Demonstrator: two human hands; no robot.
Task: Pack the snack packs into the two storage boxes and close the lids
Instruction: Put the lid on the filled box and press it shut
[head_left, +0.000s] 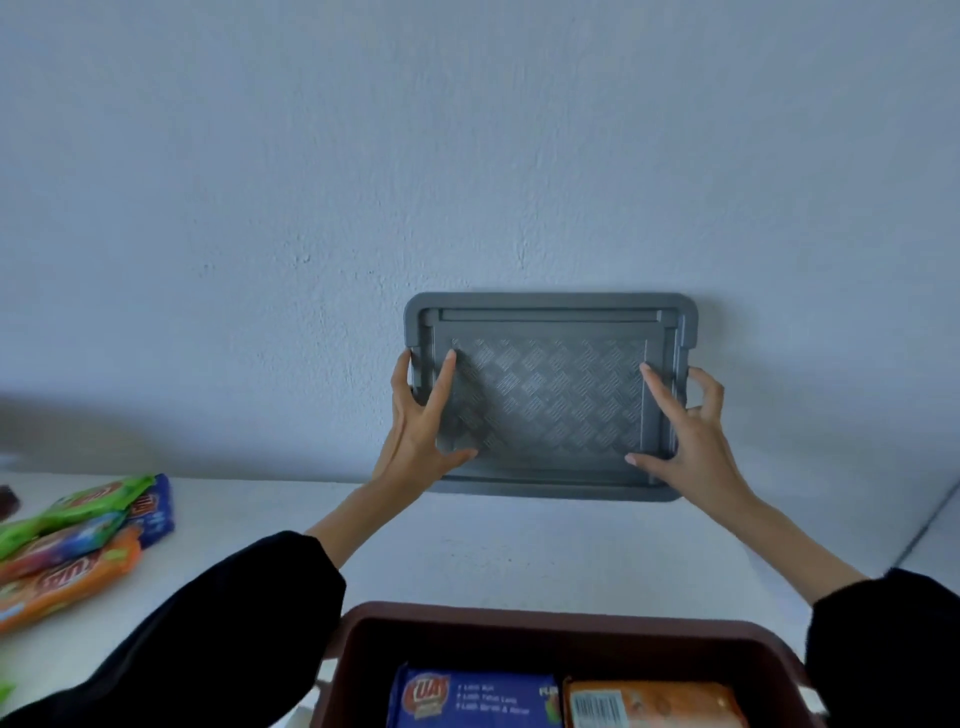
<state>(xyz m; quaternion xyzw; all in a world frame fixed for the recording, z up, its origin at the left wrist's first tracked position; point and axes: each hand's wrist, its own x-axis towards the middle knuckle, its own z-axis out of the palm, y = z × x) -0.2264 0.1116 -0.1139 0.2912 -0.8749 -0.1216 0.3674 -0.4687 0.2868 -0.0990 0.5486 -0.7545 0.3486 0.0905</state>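
Head view: looks forward and down over a white worktop (519, 545) set against a pale wall (467, 156).
Lid: a grey storage-box lid (550, 322) with a chequer-plate pattern stands upright at the back of the worktop, leaning on the wall, its lower edge on the surface.
Left hand: the left hand (421, 415) clasps the lid's left edge, one finger curled round the outer rim, the others and the thumb spread on the patterned face.
Right hand: the right hand (680, 431) clasps the lid's right edge, index finger and thumb on the face, the remaining fingers bent at the outer rim.
Lid relative to hands: it sits between the two hands, held from both sides, at arm's reach ahead of the person.
Sleeves: black sleeves (234, 623) cover both forearms up to short of the wrists.
Storage box: a brown storage box (519, 623) stands open at the near edge of the worktop, below and between the arms, well apart from the lid.
Packs in the box: a blue snack pack (472, 696) lies flat on the left and an orange snack pack (654, 701) just beside it on the right.
Loose packs: a heap of green, blue and orange snack packs (78, 540) lies on the worktop far to the left, apart from both hands.
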